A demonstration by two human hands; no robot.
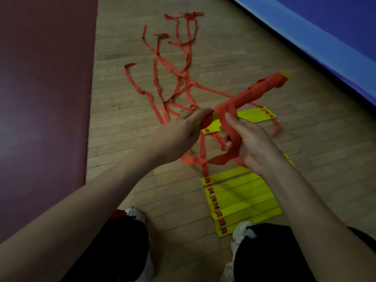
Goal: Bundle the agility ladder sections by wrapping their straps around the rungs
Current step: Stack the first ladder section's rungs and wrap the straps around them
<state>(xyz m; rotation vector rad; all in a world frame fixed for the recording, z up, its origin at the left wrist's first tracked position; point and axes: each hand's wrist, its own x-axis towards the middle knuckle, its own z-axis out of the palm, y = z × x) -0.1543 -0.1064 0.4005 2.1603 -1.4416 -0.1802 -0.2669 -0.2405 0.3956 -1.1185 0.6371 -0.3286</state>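
One bundle (262, 91) of yellow rungs sits in the air between your hands, slanting up and away to the right. It is wound in red webbing for most of its length. Yellow tips poke out at its far end, and a stretch of bare yellow shows at the near end.

Your left hand (183, 129) holds that near end, with the fingers reaching over the top of the rungs. The thumb is hidden, so you cannot tell how tightly it closes underneath.

Your right hand (252, 143) grips the strap (232, 135) where it comes off the last turn. The thumb points up against the wrapped webbing, and the fingers are curled round the band as it runs down through the palm. Below the hand, the strap sags in a loop and trails off to the floor.

Directly under the bundle, a second group of rungs (254, 116) lies flat on the wooden floor (234, 47). A third, wider set of rungs (242, 198) lies fanned out just ahead of your right shoe (242, 231), each with a red patch of webbing at its left end. Your left shoe (136, 213) is to the left of that set.

Farther out, several loose straps (160, 78) snake across the boards in a tangle, some ends knotted or curled. A dark red mat (40, 88) borders the floor on your left and a blue mat (335, 37) on your right.
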